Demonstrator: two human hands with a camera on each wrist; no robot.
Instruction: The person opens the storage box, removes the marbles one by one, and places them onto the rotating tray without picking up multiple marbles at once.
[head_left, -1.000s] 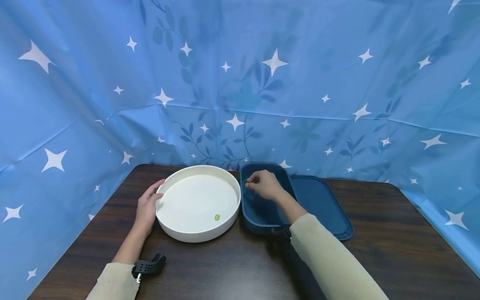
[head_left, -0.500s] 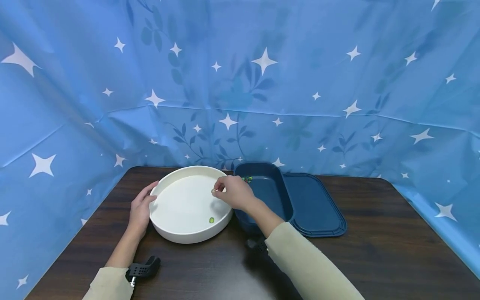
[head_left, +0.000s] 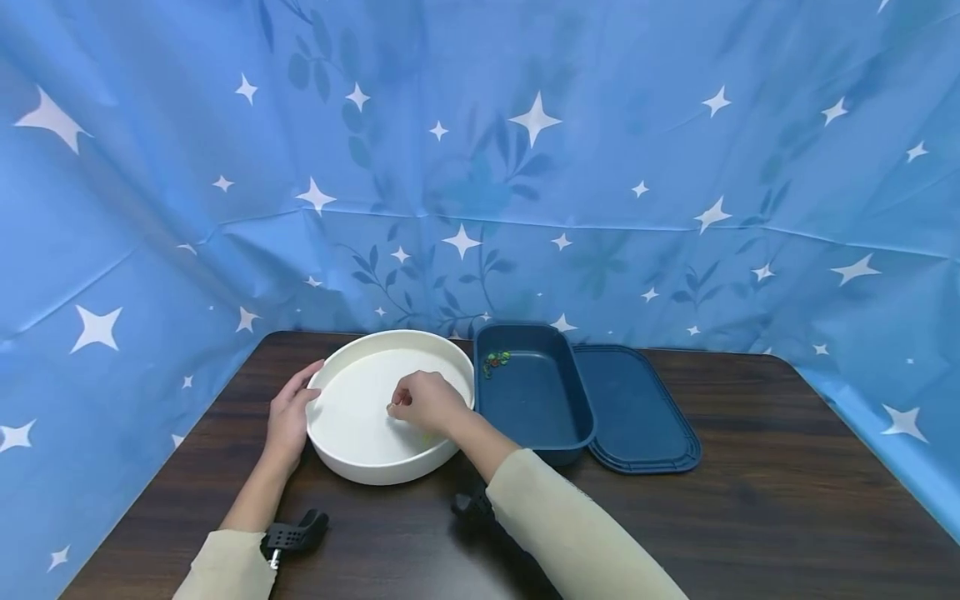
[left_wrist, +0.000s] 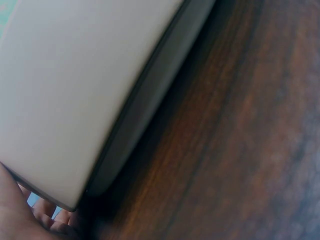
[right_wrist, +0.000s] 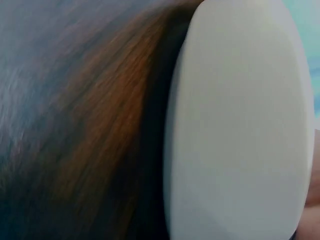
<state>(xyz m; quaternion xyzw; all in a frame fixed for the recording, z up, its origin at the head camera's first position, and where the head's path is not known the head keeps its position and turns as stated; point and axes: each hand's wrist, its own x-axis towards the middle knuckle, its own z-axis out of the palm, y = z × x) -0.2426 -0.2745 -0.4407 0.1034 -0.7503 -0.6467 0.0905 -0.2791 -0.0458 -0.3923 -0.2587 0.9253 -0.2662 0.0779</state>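
My left hand [head_left: 288, 412] grips the left rim of a round white pan [head_left: 375, 473], thumb over the edge and fingers outside. In the left wrist view, fingers [left_wrist: 47, 210] curl behind the pan's wall [left_wrist: 80, 100]. Over the pan's middle, my right hand [head_left: 431, 404] pinches a small piece at its fingertips, its kind too small to make out. A small green piece [head_left: 427, 436] lies on the pan floor, mostly hidden by that hand. The right wrist view is filled by the pan's outer wall [right_wrist: 240, 120], with part of the hand [right_wrist: 310, 200] at the edge.
Right of the pan stands a dark blue rectangular container [head_left: 536, 417], with several small green and reddish pieces [head_left: 495, 362] in its far left corner. A flat blue lid [head_left: 637, 417] lies beside it on the dark wooden table [head_left: 757, 492]. A blue star-patterned curtain [head_left: 600, 167] hangs behind.
My right hand has moved left from inside the blue container to over the white pan, with a small piece between its fingertips. The left hand has kept its hold on the rim.
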